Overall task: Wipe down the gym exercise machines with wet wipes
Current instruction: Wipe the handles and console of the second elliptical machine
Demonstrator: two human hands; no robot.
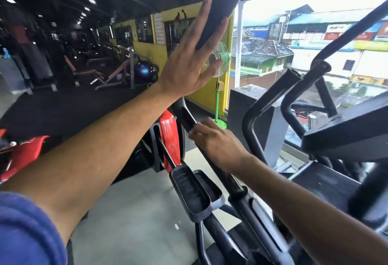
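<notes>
I stand at a black elliptical machine. My left hand is raised with straight, spread fingers that rest against the black foam upper handle. Lower down, my right hand curls round the machine's slanted black arm bar. A pale edge of the wet wipe shows at its fingertips; the rest of the wipe is hidden under the hand. The right hand is motion-blurred.
Grey foot pedals sit below the bar, with a red shroud behind them. The machine's console and curved handlebars stand at right, before a large window. A green pedestal fan stands by the yellow wall. Weight benches fill the dark left background.
</notes>
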